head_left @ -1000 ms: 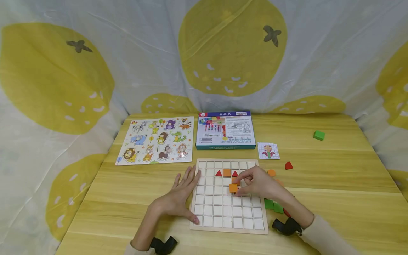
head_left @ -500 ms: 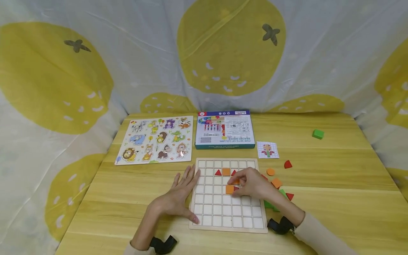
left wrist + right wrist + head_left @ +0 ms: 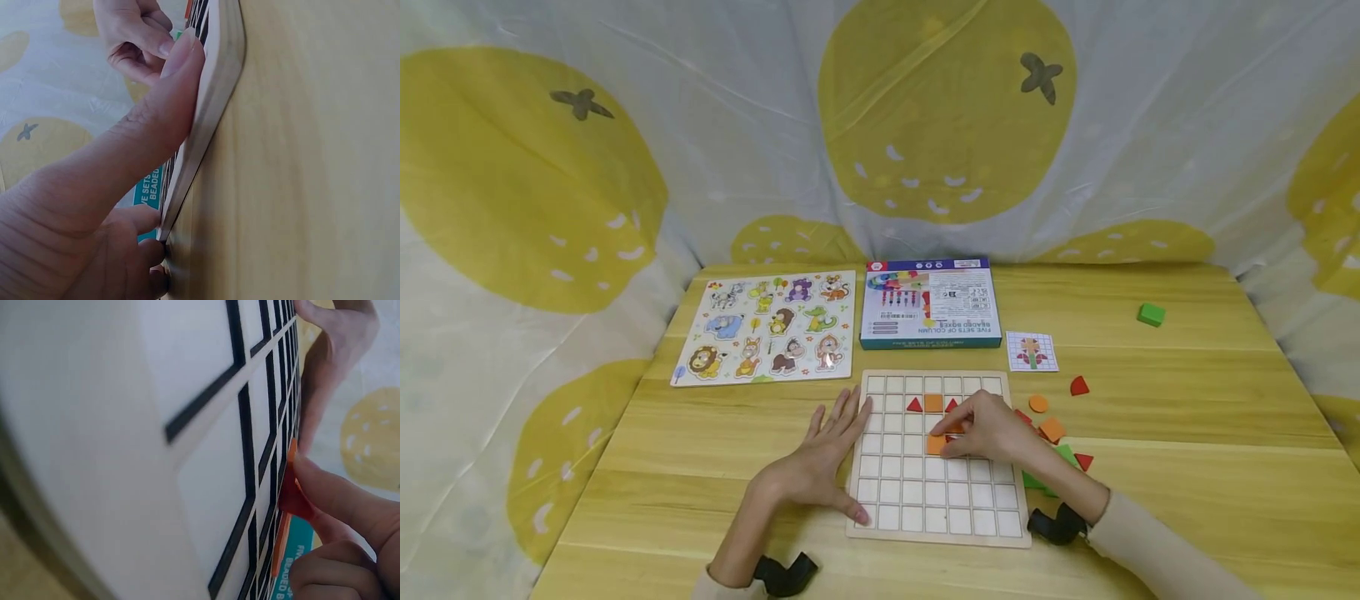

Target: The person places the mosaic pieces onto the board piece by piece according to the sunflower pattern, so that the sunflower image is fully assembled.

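Note:
A white grid board [image 3: 912, 493] in a pale wooden frame lies on the table. My left hand [image 3: 811, 471] is spread along its left side, with the thumb on the near left corner and the fingertips at the left edge. Over the middle of the grid, my right hand [image 3: 988, 429] pinches an orange square tile [image 3: 936, 445] between thumb and index finger, low at a cell. A red piece [image 3: 294, 497] sits by the thumb in the right wrist view. Farther up the board are a red triangle [image 3: 914, 405] and another orange square [image 3: 933, 403]; the right hand partly covers other pieces.
Right of the board lie loose pieces, among them an orange disc [image 3: 1038, 403], a red quarter circle [image 3: 1079, 386] and a green block [image 3: 1151, 314]. Behind it are a pattern card [image 3: 1032, 352], a flat box [image 3: 931, 304] and an animal puzzle [image 3: 765, 329].
The right hand has brought the orange square tile slightly left and down onto the grid, beside a red piece. The left hand has stayed at the board's edge.

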Available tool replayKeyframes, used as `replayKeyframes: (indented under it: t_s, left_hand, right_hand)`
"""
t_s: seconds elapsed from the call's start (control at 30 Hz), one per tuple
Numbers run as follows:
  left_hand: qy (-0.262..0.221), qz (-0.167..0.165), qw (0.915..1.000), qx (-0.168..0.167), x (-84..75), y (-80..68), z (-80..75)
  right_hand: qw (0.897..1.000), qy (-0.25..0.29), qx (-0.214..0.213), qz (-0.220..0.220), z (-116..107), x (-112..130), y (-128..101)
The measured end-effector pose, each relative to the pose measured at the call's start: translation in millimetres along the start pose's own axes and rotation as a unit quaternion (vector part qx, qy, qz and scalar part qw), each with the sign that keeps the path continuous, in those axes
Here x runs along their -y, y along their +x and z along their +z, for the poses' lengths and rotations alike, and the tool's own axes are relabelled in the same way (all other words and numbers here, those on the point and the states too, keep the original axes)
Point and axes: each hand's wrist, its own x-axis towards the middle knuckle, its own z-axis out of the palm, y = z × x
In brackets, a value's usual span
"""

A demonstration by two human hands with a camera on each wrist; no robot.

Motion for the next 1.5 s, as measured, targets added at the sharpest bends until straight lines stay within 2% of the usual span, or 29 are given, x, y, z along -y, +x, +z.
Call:
replayKeyframes:
  t_s: [0.17, 0.4, 0.53, 0.73, 1.03, 1.27, 1.5]
  left_hand:
    - [0.000, -0.002, 1.0000, 0.001, -0.2, 0.0, 0.1]
    - [0.000, -0.002, 1.0000, 0.003, 0.8, -0.1, -0.2]
    - [-0.002, -0.001, 1.0000, 0.003, 1.6, 0.5, -0.5]
    - [-0.003, -0.004, 1.0000, 0.001, 2.0, -0.2, -1.3]
    - [-0.007, -0.003, 1.0000, 0.003, 1.3, 1.5, -0.4]
    - [-0.004, -0.003, 1.0000, 0.004, 1.2, 1.6, 0.6]
    - [-0.005, -0.006, 1.0000, 0.005, 1.6, 2.0, 0.2]
  right_hand:
    - [1.000, -0.002, -0.005, -0.003, 3.0, -0.3, 0.3]
    - [1.000, 0.022, 0.007, -0.008, -1.8, -0.1, -4.4]
    - [0.999, 0.031, -0.009, 0.013, -14.8, -2.3, -10.5]
    - [0.996, 0.074, -0.019, 0.054, -28.0, -9.4, -18.4]
    - [0.999, 0.030, 0.006, 0.027, -21.6, -14.2, -11.1]
    - [0.998, 0.048, 0.024, 0.028, -20.2, -15.5, -5.1]
    - [0.998, 0.045, 0.022, 0.028, -19.4, -16.8, -4.4]
